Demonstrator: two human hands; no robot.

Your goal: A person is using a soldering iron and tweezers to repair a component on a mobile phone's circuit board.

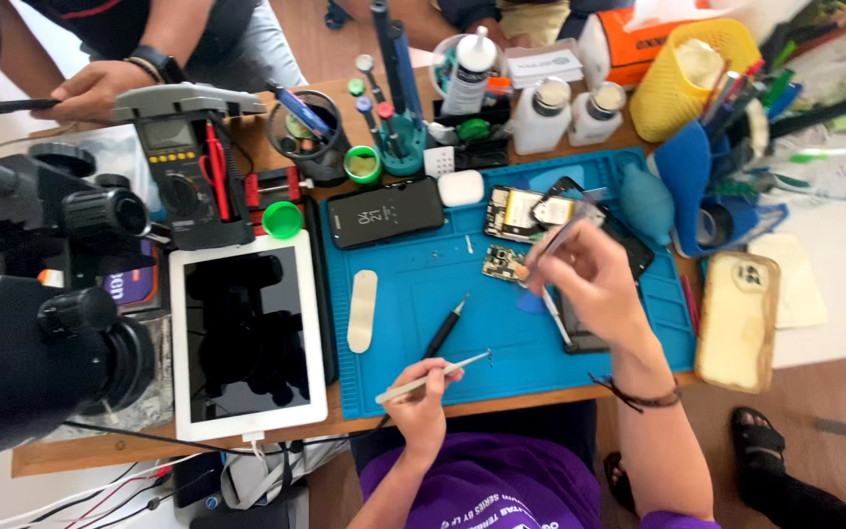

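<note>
Closest to the camera, the left hand [421, 394] is closed around a thin metal tool [433, 376], pinched near its back end, tip pointing out over the blue mat [423, 294]. Just past that tip a black pen-shaped screwdriver [446, 327] lies loose on the mat.

A bit further out, the right hand [589, 279] grips a pair of tweezers [552, 243], fingers closed on them, tips down right by a small circuit board [503, 263] sitting on the mat. The hand rests over an opened phone body [607, 257]. A bigger board with a gold shield [511, 214] lies just behind the small one.

Off to the left on the mat there's a beige plastic pry stick [362, 310], and beside the mat a white tablet [249, 335] with a dark screen. Further back: a black phone [385, 212], a white earbud case [460, 187], a multimeter [193, 181], two white bottles [570, 114] and a yellow basket [682, 73]. Someone else's hand [95, 90] is at the far left corner.
</note>
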